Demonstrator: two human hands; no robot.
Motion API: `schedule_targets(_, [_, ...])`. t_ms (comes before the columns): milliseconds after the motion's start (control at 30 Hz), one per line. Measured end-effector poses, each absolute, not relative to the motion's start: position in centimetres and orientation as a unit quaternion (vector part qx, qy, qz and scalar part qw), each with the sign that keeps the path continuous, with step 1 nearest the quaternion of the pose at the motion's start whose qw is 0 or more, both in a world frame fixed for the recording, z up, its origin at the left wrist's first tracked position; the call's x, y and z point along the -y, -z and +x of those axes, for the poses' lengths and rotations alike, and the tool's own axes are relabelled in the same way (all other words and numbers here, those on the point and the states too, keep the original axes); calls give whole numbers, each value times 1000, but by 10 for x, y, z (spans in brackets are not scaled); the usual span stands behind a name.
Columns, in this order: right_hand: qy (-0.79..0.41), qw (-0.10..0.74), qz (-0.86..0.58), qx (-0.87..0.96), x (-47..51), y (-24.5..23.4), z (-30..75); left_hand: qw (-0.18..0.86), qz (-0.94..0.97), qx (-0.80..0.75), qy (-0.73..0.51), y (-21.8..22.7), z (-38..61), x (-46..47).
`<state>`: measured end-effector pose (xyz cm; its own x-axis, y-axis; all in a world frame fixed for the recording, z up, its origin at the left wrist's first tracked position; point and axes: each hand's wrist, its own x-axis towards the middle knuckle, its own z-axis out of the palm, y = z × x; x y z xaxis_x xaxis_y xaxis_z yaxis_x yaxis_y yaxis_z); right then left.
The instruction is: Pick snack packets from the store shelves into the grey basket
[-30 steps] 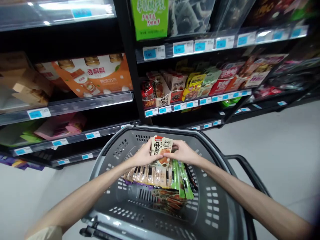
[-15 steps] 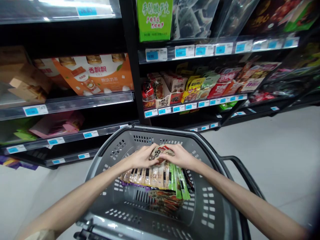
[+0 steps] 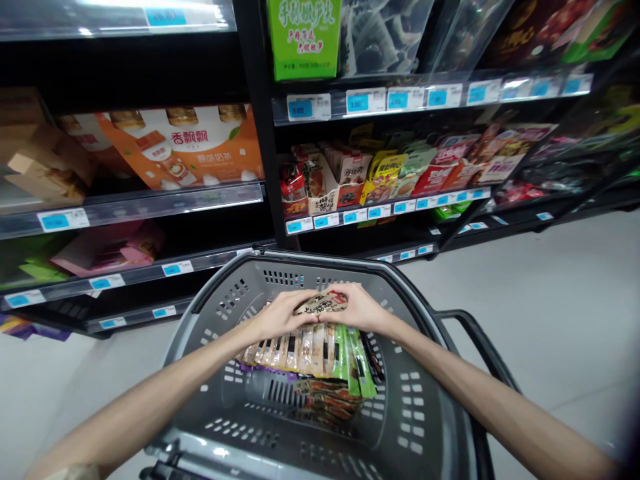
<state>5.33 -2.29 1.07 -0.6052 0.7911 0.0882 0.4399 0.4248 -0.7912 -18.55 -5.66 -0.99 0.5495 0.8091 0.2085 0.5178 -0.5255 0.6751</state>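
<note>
Packaging [image 3: 324, 304], beige with black lettering, is clamped by left grip [image 3: 284, 314] and right grip [image 3: 364, 309].

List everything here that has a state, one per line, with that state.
Left hand: closed on held packet
Right hand: closed on held packet
Held packet: tilted, partly covered by fingers
Basket: open-topped, partly filled
Green packets: standing in a row
Orange carton: upright, shelved
Green box: upright, shelved
</note>
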Motion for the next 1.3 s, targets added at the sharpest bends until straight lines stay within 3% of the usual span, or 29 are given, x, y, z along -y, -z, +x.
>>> schedule_targets(167, [-381, 253, -366, 811, 27, -12, 53, 214, 874, -371, -229, 7, -181, 63])
schedule_targets(467, [-446, 188, -332, 810, 31, -20, 54, 168, 905, -352, -168, 11, -173, 73])
schedule_targets(667, [-342, 194, -322, 861, 5, -79, 72, 44, 871, -347, -346, -9, -163, 76])
schedule_targets(800, [-179, 325, -360, 856, -44, -148, 78, -11, 868, -294, -399, -24, -160, 82])
schedule_targets(933, [-17, 396, -399, 826, -108, -184, 68, -26, 916, -211, -340, -27, -156, 90])
schedule_targets(1100, [88, 323, -399, 853, -164, -184, 49, -38, 942, -191, -273, -31, -153, 93])
schedule_targets(1300, [153, 115, -427, 884, -198, -175, 23, -33, 955, -158, -248, -32, -148, 103])
